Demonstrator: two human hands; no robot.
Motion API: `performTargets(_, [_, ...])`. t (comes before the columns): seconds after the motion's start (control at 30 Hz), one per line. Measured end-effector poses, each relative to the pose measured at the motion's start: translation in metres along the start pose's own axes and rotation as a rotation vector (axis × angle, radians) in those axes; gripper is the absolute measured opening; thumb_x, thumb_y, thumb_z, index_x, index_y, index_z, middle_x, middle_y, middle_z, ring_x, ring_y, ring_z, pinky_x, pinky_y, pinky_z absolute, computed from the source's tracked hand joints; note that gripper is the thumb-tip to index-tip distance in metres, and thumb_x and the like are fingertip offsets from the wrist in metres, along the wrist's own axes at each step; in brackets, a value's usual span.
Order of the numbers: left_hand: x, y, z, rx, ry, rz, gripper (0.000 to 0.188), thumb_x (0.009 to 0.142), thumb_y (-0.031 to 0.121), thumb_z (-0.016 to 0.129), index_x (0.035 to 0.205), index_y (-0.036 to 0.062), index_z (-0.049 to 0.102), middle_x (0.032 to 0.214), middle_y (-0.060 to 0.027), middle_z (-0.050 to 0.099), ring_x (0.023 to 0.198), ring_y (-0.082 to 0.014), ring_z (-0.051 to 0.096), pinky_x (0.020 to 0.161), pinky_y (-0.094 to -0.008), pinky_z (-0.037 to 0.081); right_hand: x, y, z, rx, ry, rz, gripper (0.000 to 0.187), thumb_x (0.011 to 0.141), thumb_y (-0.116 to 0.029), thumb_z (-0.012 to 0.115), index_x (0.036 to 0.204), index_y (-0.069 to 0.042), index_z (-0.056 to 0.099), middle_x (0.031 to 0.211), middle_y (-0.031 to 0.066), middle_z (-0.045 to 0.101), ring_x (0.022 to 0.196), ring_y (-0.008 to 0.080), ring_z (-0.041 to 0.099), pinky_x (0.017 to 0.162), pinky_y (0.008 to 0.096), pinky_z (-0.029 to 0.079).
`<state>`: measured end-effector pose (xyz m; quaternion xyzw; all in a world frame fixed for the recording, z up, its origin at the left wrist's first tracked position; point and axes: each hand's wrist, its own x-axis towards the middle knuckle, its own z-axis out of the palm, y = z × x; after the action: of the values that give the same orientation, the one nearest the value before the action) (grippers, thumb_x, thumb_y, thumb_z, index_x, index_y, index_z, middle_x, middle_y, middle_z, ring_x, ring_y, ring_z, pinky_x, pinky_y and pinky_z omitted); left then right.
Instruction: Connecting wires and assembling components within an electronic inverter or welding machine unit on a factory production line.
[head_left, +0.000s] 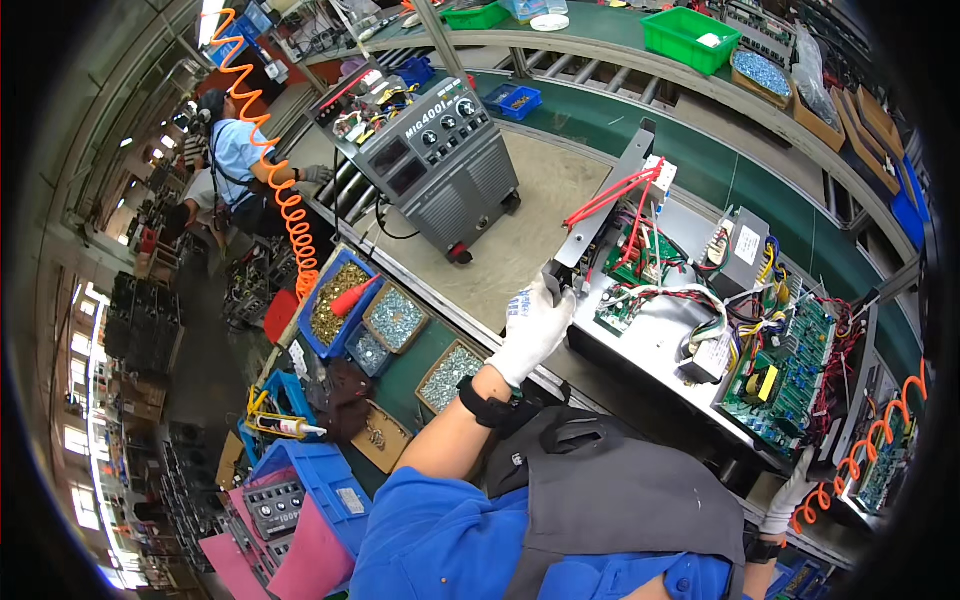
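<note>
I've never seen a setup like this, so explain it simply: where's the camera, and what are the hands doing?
No robot here: a person works in white gloves. The single picture comes from a fisheye camera on their head, looking down, so edges bend. The left hand touches the left end of an open metal chassis with circuit boards and wires; whether it grips is unclear. The right hand is near the other end, its fingertips hard to make out. A grey machine stands beyond. On the green bench at left lie a blue bin of brass-coloured parts and trays of silvery ones.
</note>
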<state>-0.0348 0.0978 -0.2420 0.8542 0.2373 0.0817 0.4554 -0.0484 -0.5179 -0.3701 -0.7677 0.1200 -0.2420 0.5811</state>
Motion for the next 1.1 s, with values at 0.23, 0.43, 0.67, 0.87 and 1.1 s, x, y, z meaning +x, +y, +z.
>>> performTargets(0.23, [0.002, 0.002, -0.008, -0.048, -0.036, -0.023, 0.03, 0.091, 0.025, 0.061, 0.109, 0.0014, 0.06, 0.074, -0.0174, 0.065, 0.069, -0.0342, 0.067, 0.066, -0.0441, 0.051, -0.015, -0.021, 0.007, -0.158, 0.023, -0.08, 0.043, 0.102, -0.013, 0.062, 0.139, 0.003, 0.05, 0.136, 0.0099, 0.055, 0.118, 0.0179, 0.054, 0.105, 0.0349, 0.043])
performTargets(0.43, [0.004, 0.01, -0.02, -0.056, -0.082, -0.016, 0.026, 0.092, 0.025, 0.063, 0.1, 0.0009, 0.061, 0.066, -0.0116, 0.063, 0.061, -0.0274, 0.066, 0.059, -0.04, 0.05, -0.022, -0.055, 0.004, -0.246, -0.066, -0.06, 0.037, 0.1, -0.013, 0.065, 0.131, 0.006, 0.058, 0.128, 0.0103, 0.061, 0.11, 0.0177, 0.059, 0.1, 0.0332, 0.047])
performTargets(0.67, [0.038, -0.004, -0.073, -0.18, -0.534, 0.061, 0.069, 0.086, 0.044, 0.07, 0.129, 0.0015, 0.036, 0.117, -0.0173, 0.032, 0.11, -0.0252, 0.031, 0.092, -0.0371, 0.026, -0.038, -0.077, 0.008, -0.081, -0.062, 0.181, 0.038, 0.101, -0.01, 0.063, 0.133, 0.007, 0.054, 0.13, 0.0123, 0.06, 0.109, 0.018, 0.06, 0.1, 0.0333, 0.048])
performTargets(0.87, [0.153, -0.061, -0.219, 0.76, 0.654, 0.105, 0.118, 0.078, 0.059, 0.076, 0.162, 0.0085, 0.011, 0.164, -0.0324, 0.004, 0.152, -0.0499, 0.008, 0.122, -0.0587, 0.01, -0.023, -0.031, -0.039, -0.079, -0.248, 0.146, 0.033, 0.104, -0.012, 0.058, 0.131, 0.006, 0.057, 0.123, 0.0074, 0.064, 0.11, 0.0145, 0.061, 0.1, 0.0301, 0.047])
performTargets(1.1, [0.214, -0.093, -0.253, 0.859, 0.6, -0.005, 0.126, 0.069, 0.038, 0.089, 0.163, 0.0176, 0.007, 0.165, -0.0283, -0.007, 0.145, -0.0493, 0.031, 0.111, -0.0553, 0.04, -0.022, -0.057, -0.054, -0.673, -0.595, 0.069, 0.044, 0.105, -0.004, 0.042, 0.149, 0.003, 0.04, 0.148, 0.0153, 0.048, 0.134, 0.0233, 0.049, 0.116, 0.034, 0.035])
